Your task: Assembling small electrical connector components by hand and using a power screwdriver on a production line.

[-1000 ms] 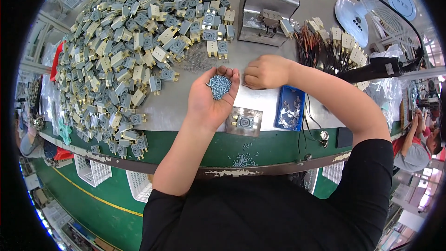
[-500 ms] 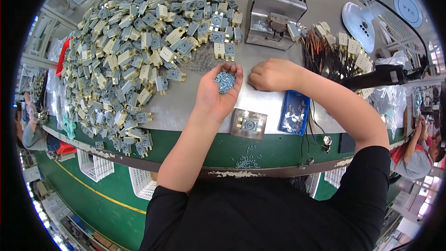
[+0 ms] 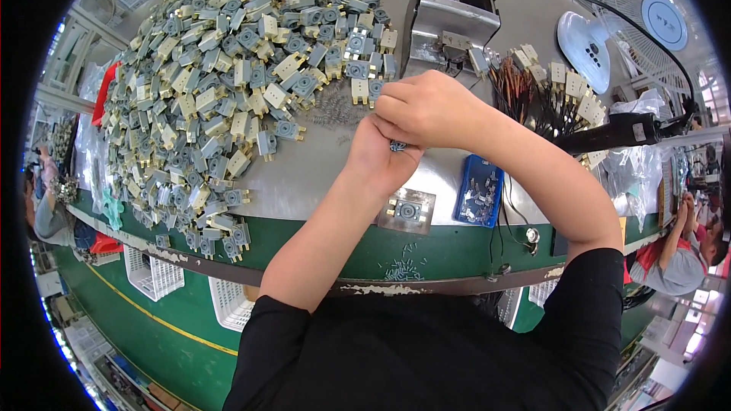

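My left hand (image 3: 371,160) is cupped palm up around a heap of small bluish screws (image 3: 397,146), of which only a few show. Across its palm lies my right hand (image 3: 426,110), its fingers curled down and hiding most of the screws. Whatever those fingertips hold is hidden. Just below the hands, a metal block (image 3: 425,221) carries a grey housing with brass-coloured tabs (image 3: 407,211). More loose screws (image 3: 402,269) lie on the green strip near the table's front edge.
A large pile of grey and cream housings (image 3: 221,84) covers the left side, with small springs (image 3: 335,106) beside it. A metal box (image 3: 451,23) stands behind. Rightward are a blue tray (image 3: 478,192) of metal pieces, wires (image 3: 518,95), and a black tool (image 3: 609,133). Another person (image 3: 678,255) sits far right.
My right hand has moved left from the tabletop onto my left palm, covering most of the screws. My left hand has shifted slightly right and closed in somewhat.
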The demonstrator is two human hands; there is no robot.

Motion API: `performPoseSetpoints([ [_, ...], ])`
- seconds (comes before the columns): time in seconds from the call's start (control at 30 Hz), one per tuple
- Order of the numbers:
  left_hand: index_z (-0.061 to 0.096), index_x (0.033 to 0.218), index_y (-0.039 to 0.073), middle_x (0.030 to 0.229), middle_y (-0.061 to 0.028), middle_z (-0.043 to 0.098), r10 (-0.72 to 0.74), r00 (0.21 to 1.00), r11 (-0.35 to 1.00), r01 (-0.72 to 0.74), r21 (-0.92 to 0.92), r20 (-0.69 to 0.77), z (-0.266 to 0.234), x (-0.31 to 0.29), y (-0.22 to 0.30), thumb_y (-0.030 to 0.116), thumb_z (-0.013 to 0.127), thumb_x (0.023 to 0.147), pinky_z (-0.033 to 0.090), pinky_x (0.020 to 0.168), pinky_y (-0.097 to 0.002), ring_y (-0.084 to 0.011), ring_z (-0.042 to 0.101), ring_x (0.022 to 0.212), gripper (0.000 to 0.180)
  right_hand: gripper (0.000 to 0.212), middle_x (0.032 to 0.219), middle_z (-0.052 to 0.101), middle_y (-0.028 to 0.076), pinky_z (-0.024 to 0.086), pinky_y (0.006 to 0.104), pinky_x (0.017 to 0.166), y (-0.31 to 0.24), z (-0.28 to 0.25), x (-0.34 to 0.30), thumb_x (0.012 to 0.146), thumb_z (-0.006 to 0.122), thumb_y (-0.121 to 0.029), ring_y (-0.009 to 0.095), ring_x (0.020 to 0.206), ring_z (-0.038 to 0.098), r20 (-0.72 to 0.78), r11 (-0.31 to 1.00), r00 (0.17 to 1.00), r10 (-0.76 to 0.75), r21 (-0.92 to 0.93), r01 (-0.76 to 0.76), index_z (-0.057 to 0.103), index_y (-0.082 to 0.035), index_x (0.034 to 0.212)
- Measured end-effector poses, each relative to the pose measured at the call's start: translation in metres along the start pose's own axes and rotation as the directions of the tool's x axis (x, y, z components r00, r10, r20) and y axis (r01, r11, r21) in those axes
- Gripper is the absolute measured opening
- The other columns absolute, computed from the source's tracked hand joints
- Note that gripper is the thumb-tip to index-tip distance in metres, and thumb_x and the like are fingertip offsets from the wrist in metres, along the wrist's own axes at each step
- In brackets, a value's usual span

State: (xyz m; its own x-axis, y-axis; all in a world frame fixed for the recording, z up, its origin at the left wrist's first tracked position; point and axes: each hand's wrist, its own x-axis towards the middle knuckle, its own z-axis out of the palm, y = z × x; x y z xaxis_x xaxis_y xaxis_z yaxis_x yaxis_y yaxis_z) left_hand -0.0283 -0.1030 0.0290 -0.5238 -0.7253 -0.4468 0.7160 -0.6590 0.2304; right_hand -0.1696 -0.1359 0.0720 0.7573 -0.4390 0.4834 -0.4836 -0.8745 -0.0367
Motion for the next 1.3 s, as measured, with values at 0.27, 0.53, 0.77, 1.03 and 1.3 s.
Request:
performPoseSetpoints([
  [0.27, 0.061, 0.114, 0.008, 0.120, -0.0046, 0.064, -0.008, 0.998, 0.999, 0.010, -0.036, 0.059, -0.003, -0.004, 0.003, 0.014, 0.042, 0.104, 0.051, 0.101, -0.0369, -0.0135, 0.063, 0.113, 0.022, 0.027, 0.066, 0.053, 0.008, 0.049, 0.0391, 0.052, -0.013, -0.009, 0.006, 0.085, 0.074, -0.018, 0.029, 0.059, 0.060, -0.059, 0.993, 0.994, 0.089, 0.088, -0.084, 0.054, -0.006, 0.072],
  [0.53, 0.056, 0.107, -0.006, 0.109, -0.0175, 0.063, -0.072, 0.997, 0.976, 0.064, -0.210, -0.031, -0.030, -0.012, 0.022, 0.012, 0.049, 0.107, 0.062, 0.096, -0.0403, -0.0308, 0.066, 0.107, 0.020, 0.028, 0.077, 0.060, 0.020, 0.051, 0.0476, 0.065, -0.015, -0.036, -0.025, 0.102, 0.061, -0.024, 0.037, 0.071, 0.065, 0.187, 0.638, 0.714, 0.675, 0.338, -0.692, 0.060, 0.001, 0.089],
  [0.77, 0.057, 0.099, -0.008, 0.104, -0.0182, 0.062, -0.024, 0.993, 0.947, -0.013, -0.321, -0.112, -0.035, -0.029, 0.030, 0.011, 0.049, 0.107, 0.063, 0.097, -0.0405, -0.0327, 0.066, 0.106, 0.021, 0.078, 0.093, 0.067, 0.032, 0.058, 0.0506, 0.071, -0.028, 0.001, -0.050, 0.091, 0.067, -0.062, 0.048, 0.084, 0.070, 0.351, 0.606, 0.498, 0.793, -0.375, -0.701, 0.049, 0.011, 0.112],
  [1.03, 0.055, 0.100, -0.007, 0.104, -0.0185, 0.062, -0.039, 0.998, 0.926, 0.018, -0.378, -0.047, -0.042, -0.033, 0.025, 0.010, 0.050, 0.107, 0.063, 0.097, -0.0431, -0.0336, 0.066, 0.107, 0.019, 0.062, 0.082, 0.070, 0.021, 0.059, 0.0452, 0.061, -0.034, 0.031, -0.065, 0.095, 0.062, -0.058, 0.037, 0.071, 0.073, 0.328, 0.668, 0.588, 0.739, -0.468, -0.578, 0.059, 0.003, 0.099],
  [1.3, 0.055, 0.100, -0.007, 0.102, -0.0186, 0.061, -0.026, 0.996, 0.930, -0.007, -0.368, -0.085, -0.032, -0.029, 0.023, 0.009, 0.049, 0.107, 0.064, 0.096, -0.0429, -0.0328, 0.066, 0.102, 0.019, 0.032, 0.066, 0.069, 0.014, 0.055, 0.0458, 0.053, -0.027, 0.048, -0.079, 0.101, 0.057, -0.033, 0.034, 0.058, 0.070, 0.273, 0.736, 0.711, 0.648, -0.467, -0.491, 0.062, -0.005, 0.086],
])
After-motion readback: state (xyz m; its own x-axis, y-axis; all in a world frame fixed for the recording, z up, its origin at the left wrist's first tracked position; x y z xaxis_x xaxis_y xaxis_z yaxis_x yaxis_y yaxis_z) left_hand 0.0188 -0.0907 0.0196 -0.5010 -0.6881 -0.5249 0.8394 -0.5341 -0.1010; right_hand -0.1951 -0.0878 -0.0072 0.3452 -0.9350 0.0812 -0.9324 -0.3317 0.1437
